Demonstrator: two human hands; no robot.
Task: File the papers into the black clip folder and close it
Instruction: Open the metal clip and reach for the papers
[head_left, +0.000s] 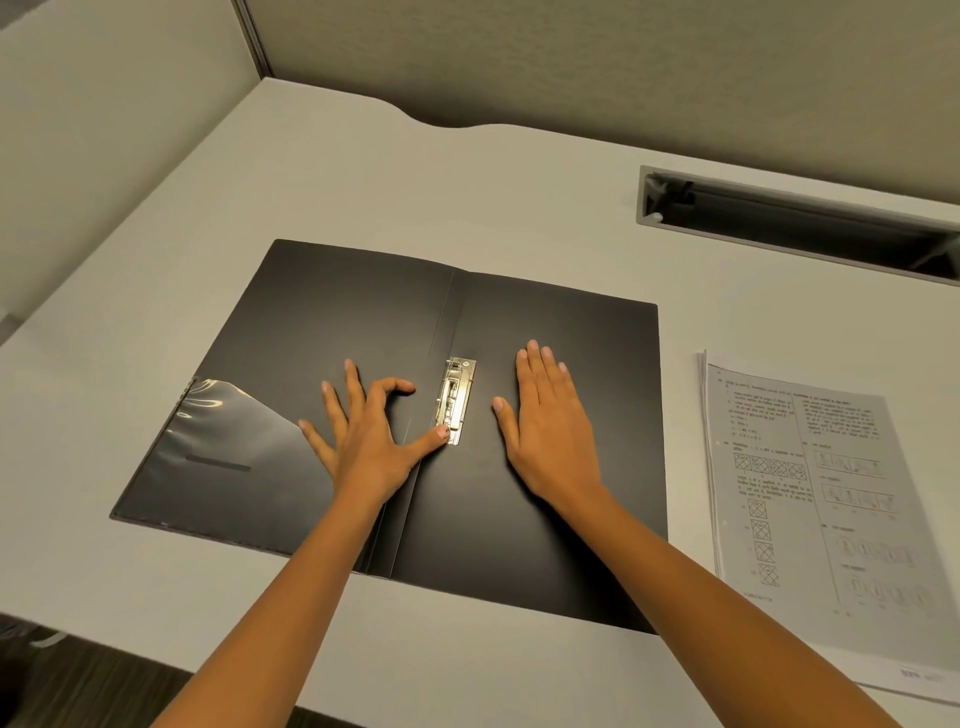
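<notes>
Right now the black clip folder (545, 415) lies open and flat in the middle of the pale bench (467, 182), its metal clip (457, 397) by the spine. The left hand (363, 441) has fingers spread, thumb tip touching the clip's near end; the right hand (550, 431) rests flat, fingers together, on the right cover, holding nothing. The papers (821, 493) sit just right of the folder, not yet filed. The covers look thin, smooth and bendy, with a glossy clear pocket (223, 441) at left. The stack looks light and floppy; I'd lift it by both long edges. The sprung clip probably needs a firm thumb.
</notes>
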